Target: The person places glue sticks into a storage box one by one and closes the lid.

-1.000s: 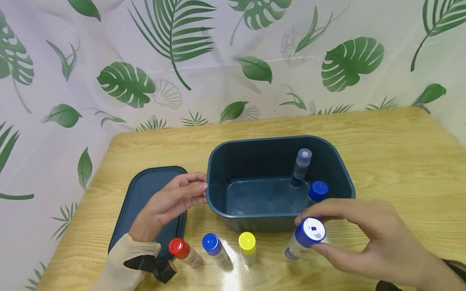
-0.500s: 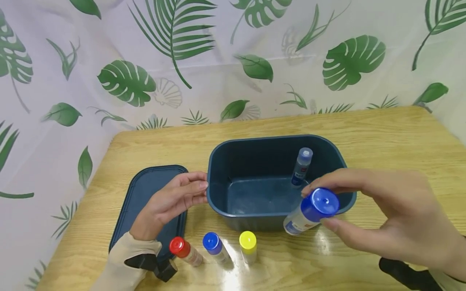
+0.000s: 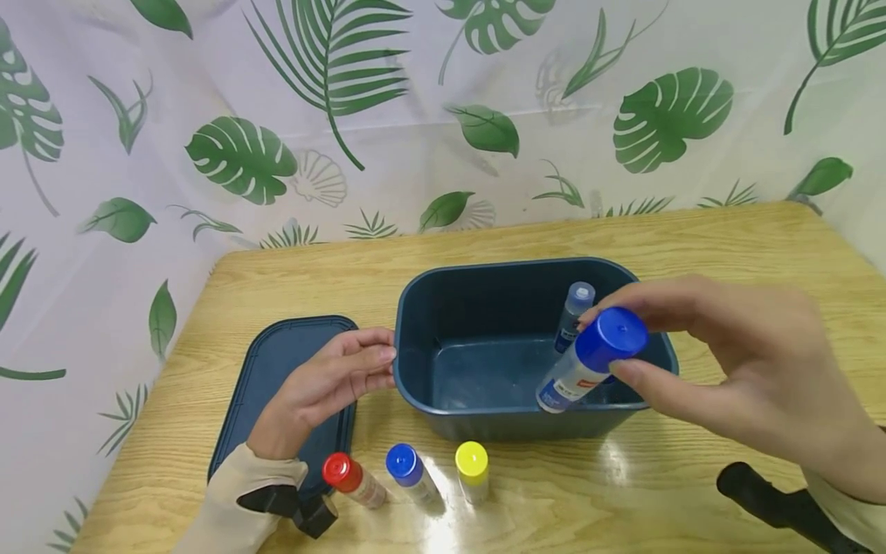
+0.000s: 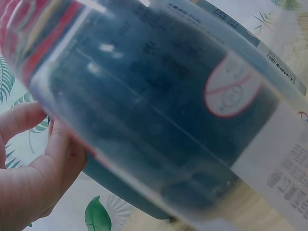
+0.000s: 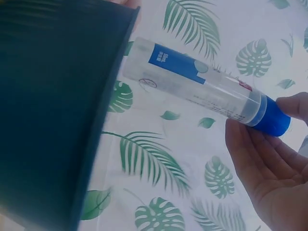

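Note:
Between thumb and fingertips, my right hand (image 3: pixel 747 369) grips a clear bottle with a blue cap (image 3: pixel 588 362) by that cap. The bottle tilts, its base over the near rim of the dark blue bin (image 3: pixel 471 412); the right wrist view shows the hand's hold on the blue cap. My left hand (image 3: pixel 339 377) touches the outside of the bin's left end with its fingertips. Inside the bin, a pale-capped bottle (image 3: pixel 576 308) stands near the right end, partly covered by the right hand. Whatever lies behind the held bottle is hidden.
In front of the bin stand a red-capped bottle (image 3: pixel 353 481), another blue-capped bottle (image 3: pixel 411 471) and a yellow-capped bottle (image 3: pixel 473 469). The dark blue lid (image 3: pixel 277 362) lies on the wooden table (image 3: pixel 761 269) under the left forearm. A leaf-print cloth (image 3: pixel 415 115) hangs behind.
My right hand has lifted the blue-capped bottle from the table in front of the bin up to its near rim. It now covers the blue cap seen earlier inside the bin. The left hand stays put.

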`<state>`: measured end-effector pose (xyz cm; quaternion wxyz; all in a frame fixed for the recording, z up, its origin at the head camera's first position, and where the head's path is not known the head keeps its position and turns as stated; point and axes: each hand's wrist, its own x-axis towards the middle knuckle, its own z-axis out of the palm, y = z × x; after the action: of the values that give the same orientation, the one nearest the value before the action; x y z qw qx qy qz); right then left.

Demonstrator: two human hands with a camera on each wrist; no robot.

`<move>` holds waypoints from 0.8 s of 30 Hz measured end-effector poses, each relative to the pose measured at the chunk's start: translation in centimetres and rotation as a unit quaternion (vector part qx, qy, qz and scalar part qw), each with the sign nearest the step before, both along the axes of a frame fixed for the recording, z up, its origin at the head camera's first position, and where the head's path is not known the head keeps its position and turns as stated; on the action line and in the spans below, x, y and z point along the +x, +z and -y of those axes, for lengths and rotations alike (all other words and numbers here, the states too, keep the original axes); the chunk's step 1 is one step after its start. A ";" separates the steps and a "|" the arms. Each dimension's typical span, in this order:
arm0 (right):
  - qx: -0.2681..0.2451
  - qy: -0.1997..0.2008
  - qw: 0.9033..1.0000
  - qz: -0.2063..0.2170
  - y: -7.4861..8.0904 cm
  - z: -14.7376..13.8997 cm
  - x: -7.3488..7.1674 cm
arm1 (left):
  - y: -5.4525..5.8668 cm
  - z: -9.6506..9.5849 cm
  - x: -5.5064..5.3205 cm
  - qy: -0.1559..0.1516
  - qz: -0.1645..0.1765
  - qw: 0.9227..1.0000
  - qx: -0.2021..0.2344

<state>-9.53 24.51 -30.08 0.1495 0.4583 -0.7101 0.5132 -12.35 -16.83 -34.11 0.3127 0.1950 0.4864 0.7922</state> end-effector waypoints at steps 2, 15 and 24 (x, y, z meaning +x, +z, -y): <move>-0.015 -0.009 1.000 -0.002 3.2 2.5 1.2 | 0.0 0.0 -0.1 0.001 0.001 1.000 -0.002; -0.034 -0.026 0.999 0.014 5.2 4.8 1.0 | 0.3 -0.2 -0.1 -0.007 -0.004 1.000 0.009; 0.032 -0.120 0.992 -0.001 4.5 5.8 1.0 | 0.2 -0.1 0.0 -0.008 -0.004 1.000 0.009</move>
<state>-8.49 18.67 -25.63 0.1954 0.3751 -0.7759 0.4681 -12.35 -16.75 -33.95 0.3149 0.2050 0.4793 0.7932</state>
